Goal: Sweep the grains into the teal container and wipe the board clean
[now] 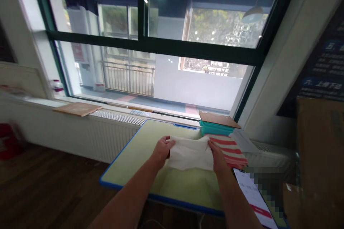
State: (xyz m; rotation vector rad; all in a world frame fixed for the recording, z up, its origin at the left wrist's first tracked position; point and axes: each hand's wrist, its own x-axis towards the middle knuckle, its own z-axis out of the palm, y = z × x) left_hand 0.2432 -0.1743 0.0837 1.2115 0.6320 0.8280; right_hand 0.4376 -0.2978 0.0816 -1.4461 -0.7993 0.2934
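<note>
We hold a white cloth (pixel 191 154) spread over the pale green, blue-edged table (pixel 129 157); our left hand (pixel 162 151) pinches it at ten o'clock, thumb closed against fingers; our right hand (pixel 217 154) pinches it at two, its fingers partly hidden; red-and-white striped fabric (pixel 228 147) lies at three o'clock from the cloth.

A white cloth (pixel 191 154), apparently thin, hangs spread between the left hand (pixel 162 151) and right hand (pixel 217 154).
</note>
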